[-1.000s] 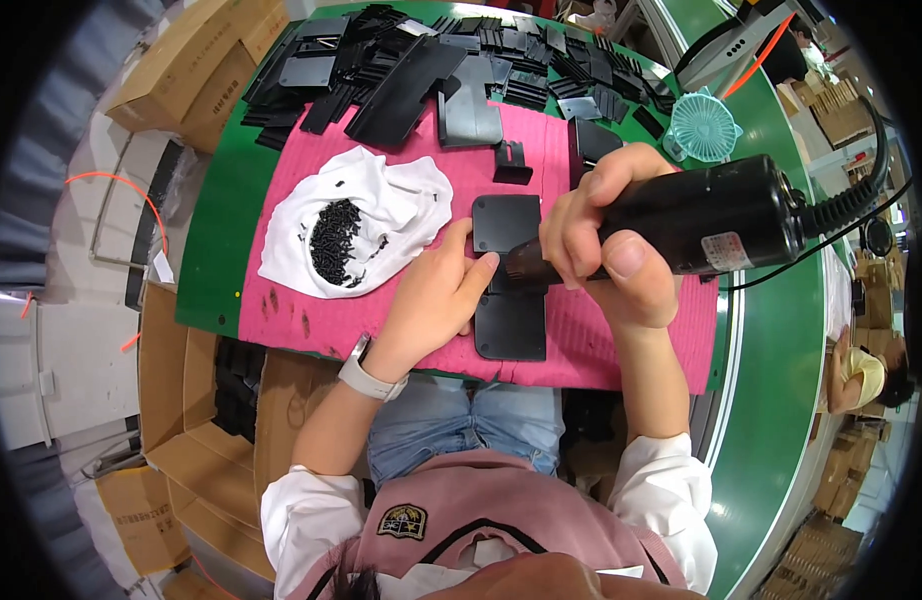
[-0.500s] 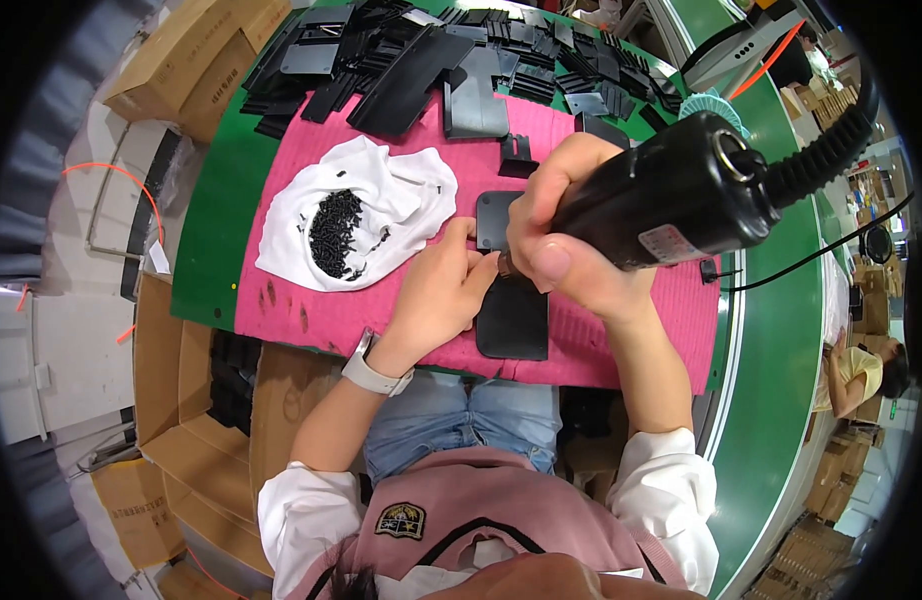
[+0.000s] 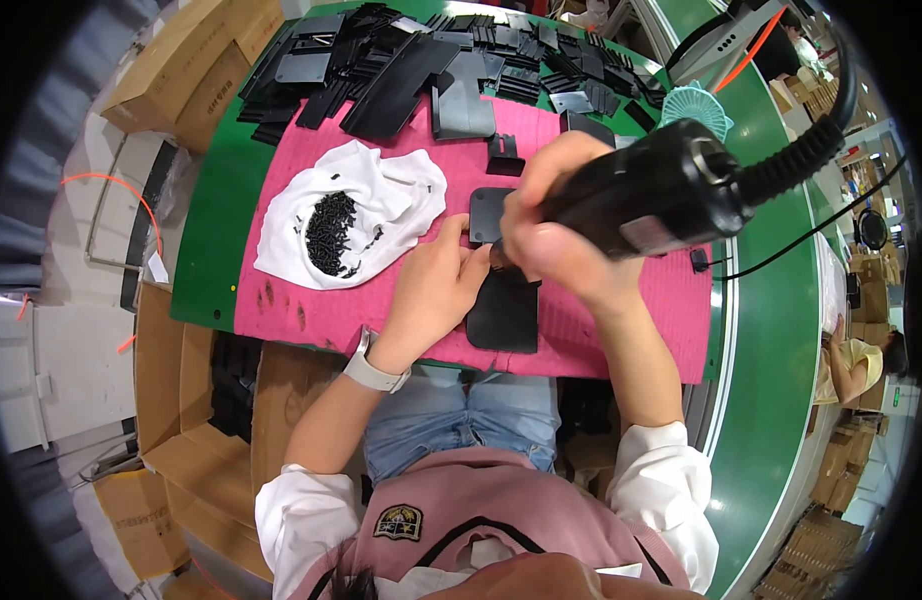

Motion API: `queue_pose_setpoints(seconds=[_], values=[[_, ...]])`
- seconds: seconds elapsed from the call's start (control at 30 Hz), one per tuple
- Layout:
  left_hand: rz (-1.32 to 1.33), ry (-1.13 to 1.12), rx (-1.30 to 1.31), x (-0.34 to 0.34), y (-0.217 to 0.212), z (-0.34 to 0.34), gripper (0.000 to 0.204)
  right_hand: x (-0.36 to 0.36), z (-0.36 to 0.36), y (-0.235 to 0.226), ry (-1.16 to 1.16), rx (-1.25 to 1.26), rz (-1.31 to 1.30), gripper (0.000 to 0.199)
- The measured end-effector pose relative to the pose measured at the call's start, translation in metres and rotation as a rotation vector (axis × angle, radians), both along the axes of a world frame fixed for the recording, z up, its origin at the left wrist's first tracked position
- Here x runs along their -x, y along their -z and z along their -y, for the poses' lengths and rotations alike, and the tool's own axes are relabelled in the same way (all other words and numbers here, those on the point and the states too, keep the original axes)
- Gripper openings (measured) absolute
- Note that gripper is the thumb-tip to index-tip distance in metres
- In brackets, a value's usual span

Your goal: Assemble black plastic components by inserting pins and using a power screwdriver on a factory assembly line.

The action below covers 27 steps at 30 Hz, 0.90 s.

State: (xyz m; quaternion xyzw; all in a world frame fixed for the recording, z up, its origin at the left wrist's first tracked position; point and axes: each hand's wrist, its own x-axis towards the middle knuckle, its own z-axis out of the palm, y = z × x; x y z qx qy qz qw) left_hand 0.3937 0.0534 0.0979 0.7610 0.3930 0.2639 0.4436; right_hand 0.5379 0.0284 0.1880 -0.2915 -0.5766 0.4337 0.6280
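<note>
The premises present as a factory assembly workshop. Evidence: a green-topped worktable (image 3: 203,275) partly covered by a pink corrugated sheet (image 3: 571,330); dense piles of flat black plates (image 3: 396,88) across the upper centre; a white cloth (image 3: 393,185) left of centre bearing small black screw-like pieces (image 3: 328,235); a black cylindrical corded power tool (image 3: 636,195) right of centre. Large brown cardboard cartons (image 3: 181,85) stand upper left. A person in a yellow top (image 3: 861,370) appears at the right edge, above stacked brown cartons (image 3: 839,470).

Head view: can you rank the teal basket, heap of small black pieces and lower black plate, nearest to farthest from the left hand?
1. Lower black plate: just right of the left hand.
2. Heap of small black pieces: leftward, on white cloth.
3. Teal basket: far upper right.
</note>
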Motion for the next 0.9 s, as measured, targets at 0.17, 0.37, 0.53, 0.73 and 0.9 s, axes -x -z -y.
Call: queue_pose_setpoints(seconds=[0.17, 0.37, 0.53, 0.73, 0.9], values=[[-0.027, -0.221, -0.204, 0.002, -0.004, 0.016, 0.041, -0.055, 0.057, -0.031, -0.033, 0.093, -0.213, 0.046], [-0.143, -0.072, -0.217, 0.017, -0.013, 0.044, 0.057, -0.14, 0.116, 0.035, 1.032, 0.229, 1.115, 0.071], [0.384, -0.196, 0.066, 0.025, -0.012, 0.064, 0.044, -0.154, 0.125, 0.051, 1.245, 0.467, 1.201, 0.068], [0.257, -0.07, -0.698, 0.034, -0.045, 0.065, 0.025, -0.085, 0.104, 0.003, 0.944, 0.0, 1.187, 0.065], [0.002, 0.293, -0.975, 0.033, -0.086, 0.065, 0.027, -0.027, 0.08, 0.009, 0.108, -0.361, 1.317, 0.047]])
